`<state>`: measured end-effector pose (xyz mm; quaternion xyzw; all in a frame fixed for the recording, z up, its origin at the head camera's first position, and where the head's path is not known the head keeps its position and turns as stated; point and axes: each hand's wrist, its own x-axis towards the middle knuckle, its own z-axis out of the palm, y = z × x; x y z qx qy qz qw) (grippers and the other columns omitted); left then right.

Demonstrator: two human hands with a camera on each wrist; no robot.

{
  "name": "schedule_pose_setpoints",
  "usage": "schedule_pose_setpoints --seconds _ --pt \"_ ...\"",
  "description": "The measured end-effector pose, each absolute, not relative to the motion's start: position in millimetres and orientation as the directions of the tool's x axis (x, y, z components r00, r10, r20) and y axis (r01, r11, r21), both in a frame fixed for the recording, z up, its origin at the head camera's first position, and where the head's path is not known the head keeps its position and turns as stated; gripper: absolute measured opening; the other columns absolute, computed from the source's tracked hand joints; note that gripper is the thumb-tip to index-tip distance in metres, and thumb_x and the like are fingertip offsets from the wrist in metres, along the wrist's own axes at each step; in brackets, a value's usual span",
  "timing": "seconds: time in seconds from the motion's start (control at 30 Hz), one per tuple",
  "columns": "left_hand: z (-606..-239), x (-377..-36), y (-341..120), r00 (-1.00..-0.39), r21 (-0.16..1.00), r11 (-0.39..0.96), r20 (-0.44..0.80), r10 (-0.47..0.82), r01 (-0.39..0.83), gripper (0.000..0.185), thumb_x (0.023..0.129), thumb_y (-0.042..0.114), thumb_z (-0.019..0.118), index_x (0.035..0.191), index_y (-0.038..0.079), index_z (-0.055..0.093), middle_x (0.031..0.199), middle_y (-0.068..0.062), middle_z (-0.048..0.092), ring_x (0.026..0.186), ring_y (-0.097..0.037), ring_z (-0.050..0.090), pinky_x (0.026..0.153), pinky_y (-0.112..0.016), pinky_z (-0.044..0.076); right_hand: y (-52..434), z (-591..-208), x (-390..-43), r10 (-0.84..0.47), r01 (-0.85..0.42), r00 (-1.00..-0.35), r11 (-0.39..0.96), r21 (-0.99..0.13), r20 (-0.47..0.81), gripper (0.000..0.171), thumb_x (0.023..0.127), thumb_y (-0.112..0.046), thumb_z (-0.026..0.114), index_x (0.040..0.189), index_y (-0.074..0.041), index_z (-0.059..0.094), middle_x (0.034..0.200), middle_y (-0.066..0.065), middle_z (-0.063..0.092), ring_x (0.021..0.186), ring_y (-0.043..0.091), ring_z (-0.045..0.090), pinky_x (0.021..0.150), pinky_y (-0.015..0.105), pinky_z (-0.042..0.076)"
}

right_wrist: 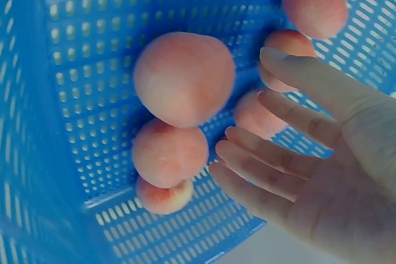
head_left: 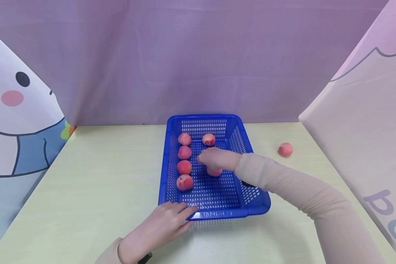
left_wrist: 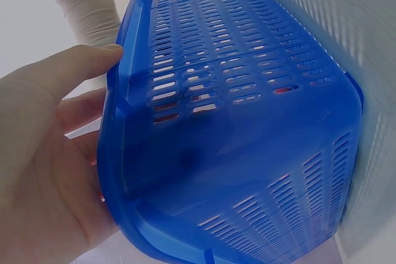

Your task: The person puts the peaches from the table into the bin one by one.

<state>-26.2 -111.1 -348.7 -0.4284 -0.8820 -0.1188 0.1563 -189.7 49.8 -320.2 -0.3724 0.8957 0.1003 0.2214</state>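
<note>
A blue plastic basket [head_left: 224, 213] with slotted walls holds several peaches in two lines. My left hand [head_left: 169, 223] grips its near rim at the left corner; in the left wrist view the thumb lies on the outer side of the rim, with fingers inside. Inside the basket, my right hand [head_left: 219, 159] is over the right-hand line. The right wrist view shows its fingers spread and extended, with nothing held, beside the nearest peach [right_wrist: 184, 78]. Two more peaches, a middle one [right_wrist: 170, 153] and a far one [right_wrist: 164, 195], follow in that line. Several peaches form the left line, including the nearest one [head_left: 184, 182].
A single peach [head_left: 285, 149] lies on the pale table [head_left: 95, 183] to the right of the basket. Behind stands a purple cloth backdrop [head_left: 198, 62], with printed cloth panels [head_left: 366, 139] at the sides.
</note>
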Motion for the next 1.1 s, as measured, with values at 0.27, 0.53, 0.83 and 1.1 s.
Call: schedule_pose_setpoints --seconds 0.27,0.53,0.83,1.1 --pt "-346.5 -25.8 -110.9 -0.599 0.091 0.611 0.355 0.718 0.786 0.026 0.081 0.029 0.062 0.100 0.011 0.064 0.083 0.002 0.064 0.069 -0.008 0.060 0.062 -0.023 0.048 51.1 -303.0 -185.7 -0.603 -0.650 -0.651 0.756 -0.071 -0.462 0.036 0.081 -0.007 0.061 0.117 -0.012 0.056 0.099 0.004 0.062 0.081 0.014 0.055 0.077 0.026 0.047" --pt "-345.8 -26.4 -110.7 -0.597 0.089 0.609 0.354 0.720 0.788 0.026 0.079 0.027 0.064 0.099 0.011 0.064 0.082 0.002 0.064 0.069 -0.009 0.060 0.062 -0.023 0.049 52.6 -281.9 -180.4 -0.589 -0.641 -0.658 0.765 -0.062 -0.468 0.046 0.083 -0.013 0.061 0.127 -0.014 0.049 0.121 0.003 0.055 0.100 0.013 0.055 0.087 0.029 0.044" --pt "-346.2 -26.5 -111.5 -0.609 0.103 0.614 0.331 0.720 0.782 0.027 0.082 0.029 0.061 0.101 0.011 0.063 0.084 0.001 0.064 0.071 -0.009 0.060 0.064 -0.024 0.049 65.8 -264.3 -186.9 -0.673 -0.708 -0.637 0.704 -0.058 -0.377 0.033 0.081 -0.008 0.060 0.114 -0.005 0.056 0.104 0.010 0.060 0.074 0.014 0.054 0.068 0.023 0.048" --pt "-346.8 -26.8 -111.4 -0.610 0.110 0.613 0.333 0.719 0.782 0.026 0.083 0.030 0.059 0.101 0.011 0.063 0.084 0.001 0.065 0.071 -0.009 0.060 0.063 -0.024 0.050 89.0 -253.4 -192.2 -0.682 -0.687 -0.676 0.720 -0.098 -0.278 0.042 0.080 -0.019 0.065 0.120 -0.007 0.054 0.109 0.011 0.060 0.101 0.024 0.054 0.085 0.036 0.045"
